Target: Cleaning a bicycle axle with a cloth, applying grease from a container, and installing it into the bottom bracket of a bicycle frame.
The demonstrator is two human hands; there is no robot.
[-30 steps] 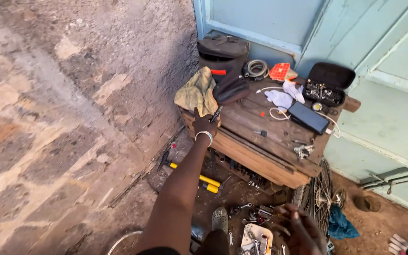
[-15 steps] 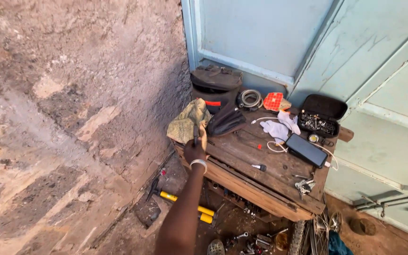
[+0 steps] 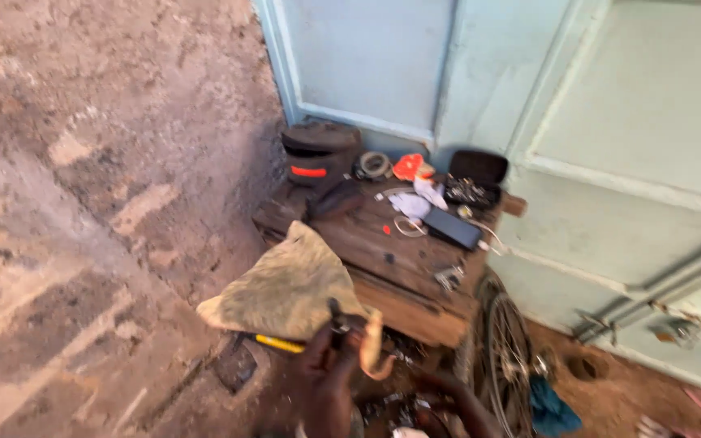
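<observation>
The tan rag (image 3: pixel 285 288) has come off the worktop (image 3: pixel 399 251); the left hand (image 3: pixel 330 365) clamps it aloft; the right hand's (image 3: pixel 440 393) grip cannot be told.

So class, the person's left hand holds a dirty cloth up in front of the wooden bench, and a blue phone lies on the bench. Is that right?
Not quite. The head view shows the phone is black, not blue. The left hand does hold the dirty cloth up in front of the wooden bench.
</observation>
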